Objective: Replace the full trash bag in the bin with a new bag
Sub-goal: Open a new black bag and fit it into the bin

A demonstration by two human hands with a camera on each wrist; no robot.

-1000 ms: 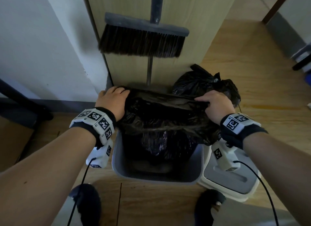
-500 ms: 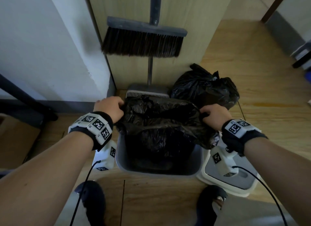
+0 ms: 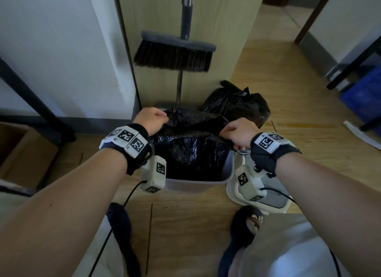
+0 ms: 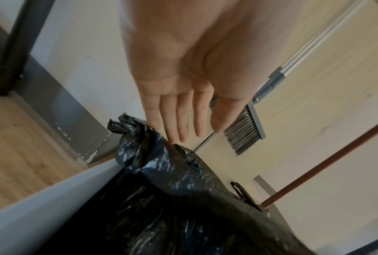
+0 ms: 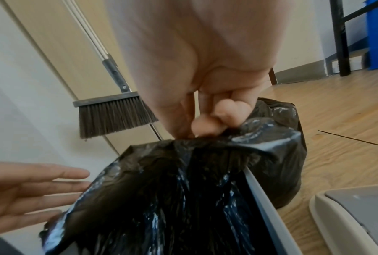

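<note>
Two hands work at a black trash bag [image 3: 191, 149] that sits in a grey bin [image 3: 198, 181] at the centre of the head view. Left of centre, the left hand [image 3: 149, 120] lies at the bag's left edge; the left wrist view shows its fingers [image 4: 181, 120] straight and spread, tips at the bunched plastic, gripping nothing. Above centre, a broom [image 3: 175, 54] leans on a wooden panel. Right of centre, the right hand [image 3: 239, 132] pinches the bag's right edge, fingers curled over a fold of plastic in the right wrist view. Behind it, a tied black bag [image 3: 237, 103] rests on the floor. At lower right, the bin lid [image 3: 274, 202] lies beside the bin.
</note>
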